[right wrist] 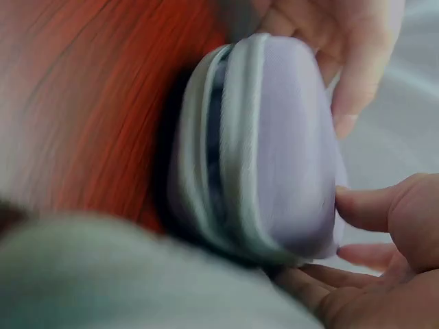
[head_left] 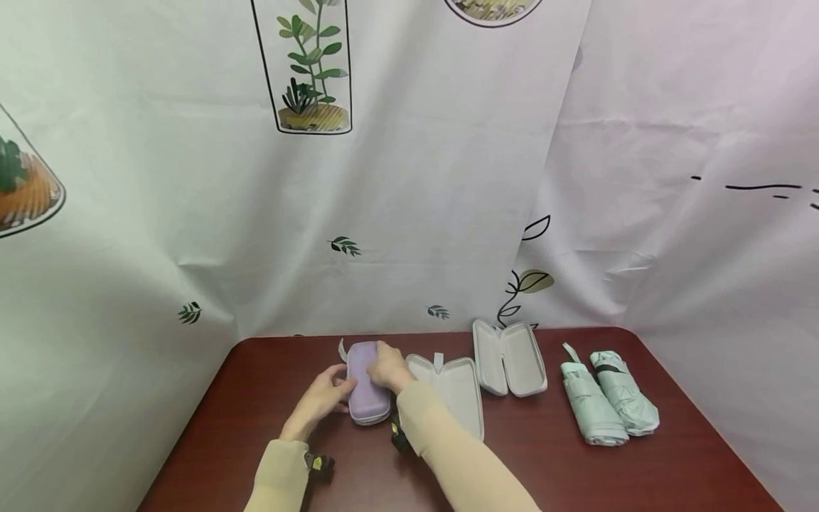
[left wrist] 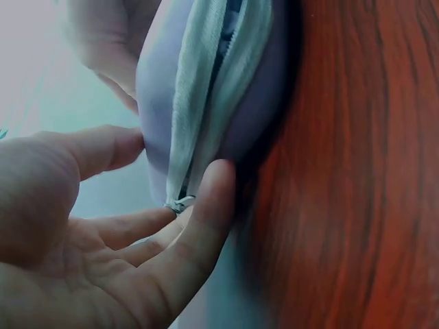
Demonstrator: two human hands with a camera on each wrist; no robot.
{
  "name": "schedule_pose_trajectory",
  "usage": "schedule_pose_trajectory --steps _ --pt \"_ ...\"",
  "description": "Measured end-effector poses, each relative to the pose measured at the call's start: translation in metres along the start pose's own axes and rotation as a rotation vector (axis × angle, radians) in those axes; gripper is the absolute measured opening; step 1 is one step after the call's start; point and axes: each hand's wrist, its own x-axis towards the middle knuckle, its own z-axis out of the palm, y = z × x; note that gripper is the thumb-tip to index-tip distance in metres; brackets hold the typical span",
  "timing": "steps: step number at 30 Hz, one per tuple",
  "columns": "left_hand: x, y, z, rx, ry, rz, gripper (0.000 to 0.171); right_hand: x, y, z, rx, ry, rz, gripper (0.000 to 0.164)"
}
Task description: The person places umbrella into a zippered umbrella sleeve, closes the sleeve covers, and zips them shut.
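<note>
A lilac zip case (head_left: 369, 391) lies on the table between my two hands. Pale zipper tape runs round it, and a dark gap shows between the zipper edges in both wrist views. My left hand (head_left: 323, 395) holds its left side, thumb (left wrist: 120, 145) against the lilac shell and fingers by the small metal zipper pull (left wrist: 180, 203). From the other side my right hand (head_left: 389, 366) grips the case near its far end, its thumb (right wrist: 367, 208) pressed on the shell and its fingers lower down. A pale loop strap (head_left: 342, 350) sticks out at the far left corner.
Just right of my hands lies an open pale-grey case (head_left: 462, 395), partly behind my right sleeve. A second open case (head_left: 521, 359) sits farther back, by the table's rear edge. Two folded mint-green umbrellas (head_left: 591, 405) lie side by side on the right. A printed curtain (head_left: 409, 178) hangs behind the table.
</note>
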Motion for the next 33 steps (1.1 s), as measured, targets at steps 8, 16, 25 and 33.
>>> schedule_pose_trajectory --steps 8,16,25,33 --pt "0.004 -0.004 0.004 -0.026 0.06 -0.054 0.05 -0.003 -0.006 -0.008 -0.387 -0.128 -0.273 0.052" --pt "0.005 -0.003 0.002 -0.032 0.071 -0.066 0.052 -0.004 -0.007 -0.026 -0.662 -0.318 -0.385 0.063" --pt "0.01 -0.006 0.0 -0.019 0.073 -0.087 0.052 0.0 -0.013 -0.037 -0.771 -0.416 -0.414 0.075" --pt "0.007 -0.005 0.001 -0.032 0.073 -0.087 0.048 0.004 -0.01 -0.033 -0.784 -0.438 -0.46 0.078"
